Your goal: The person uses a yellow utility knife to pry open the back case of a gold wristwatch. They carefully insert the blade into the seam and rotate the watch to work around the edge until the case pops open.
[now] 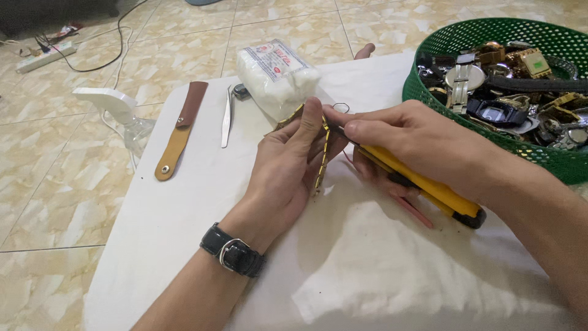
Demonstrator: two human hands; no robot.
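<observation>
Gold-coloured metal watch band (pixel 321 160), thin and made of small links, hangs pinched in the left hand (pixel 288 168), index finger and thumb clamped on its upper end, the rest dangling past the palm. Right beside those fingertips, the right hand (pixel 416 144) is wrapped tight around a yellow utility knife (pixel 429 190) with a black end cap, its tip pressed in against the band just where the left fingers grip. On the left wrist sits a glossy black strap with a steel buckle (pixel 233 251). Under both hands lies a soft, rumpled white cloth (pixel 392 276) over a smooth white tabletop (pixel 184 208). Beyond the fingers, a puffy bag of white cotton (pixel 277 73); off to the left of the left fingers, slim steel tweezers (pixel 227 116), a tan and brown leather strap (pixel 180 129), a clear spray bottle (pixel 119 110). Off beyond the right hand, a green perforated plastic basket (pixel 429 46) is heaped with watches (pixel 520 86). Marbled beige tiles (pixel 55 159) all around.
</observation>
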